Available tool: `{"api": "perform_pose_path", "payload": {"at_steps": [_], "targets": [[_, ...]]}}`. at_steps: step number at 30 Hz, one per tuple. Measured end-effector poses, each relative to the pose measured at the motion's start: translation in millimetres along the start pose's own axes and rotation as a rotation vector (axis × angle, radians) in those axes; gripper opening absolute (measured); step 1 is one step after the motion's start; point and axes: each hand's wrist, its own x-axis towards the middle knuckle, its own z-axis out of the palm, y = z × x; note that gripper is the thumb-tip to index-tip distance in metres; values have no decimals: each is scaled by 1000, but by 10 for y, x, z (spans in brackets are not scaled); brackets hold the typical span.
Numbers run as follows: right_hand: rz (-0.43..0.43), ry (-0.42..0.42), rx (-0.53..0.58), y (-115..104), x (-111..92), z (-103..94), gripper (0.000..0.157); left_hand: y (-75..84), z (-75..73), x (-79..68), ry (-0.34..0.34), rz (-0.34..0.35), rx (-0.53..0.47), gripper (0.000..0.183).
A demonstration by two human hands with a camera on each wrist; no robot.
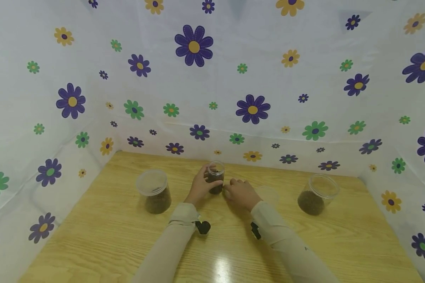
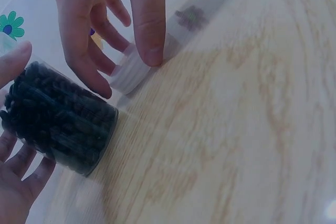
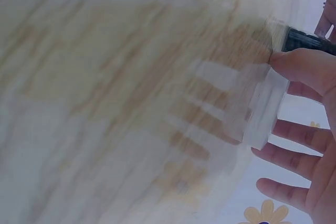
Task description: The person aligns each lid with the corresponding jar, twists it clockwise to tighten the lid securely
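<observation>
My left hand [image 1: 199,187] is around a small clear jar [image 1: 216,188] of dark beans, thumb on the near side and fingers on the far side. The jar is upright on the table, its open rim showing in the head view. Just right of it, my right hand [image 1: 242,193] holds a whitish round lid [image 3: 262,111] low at the tabletop, thumb on one edge and fingers on the other. The same lid [image 2: 128,77] shows beside the jar of beans [image 2: 60,116] in the left wrist view. From the head, the right hand hides this lid.
A wide lidded jar [image 1: 156,196] with dark contents stands on the left of the wooden table [image 1: 219,243]. On the right is a wide lidless jar [image 1: 311,200], partly filled. A translucent disc [image 1: 269,195] lies behind the right wrist. Flowered cloth walls [image 1: 219,78] enclose the table.
</observation>
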Motion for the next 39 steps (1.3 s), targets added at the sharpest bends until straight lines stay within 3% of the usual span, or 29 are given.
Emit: {"api": "perform_pose_path", "payload": {"at_steps": [4, 11, 19, 39], "targets": [[-5, 25, 11, 5, -23, 10, 29, 11, -9, -18, 8, 44, 19, 60], [-3, 2, 76, 33, -23, 33, 27, 14, -4, 20, -7, -19, 12, 60], [5, -20, 218, 68, -2, 49, 26, 9, -8, 31, -8, -30, 28, 61], [30, -60, 241, 75, -7, 39, 34, -30, 67, 4, 23, 14, 66, 67]]}}
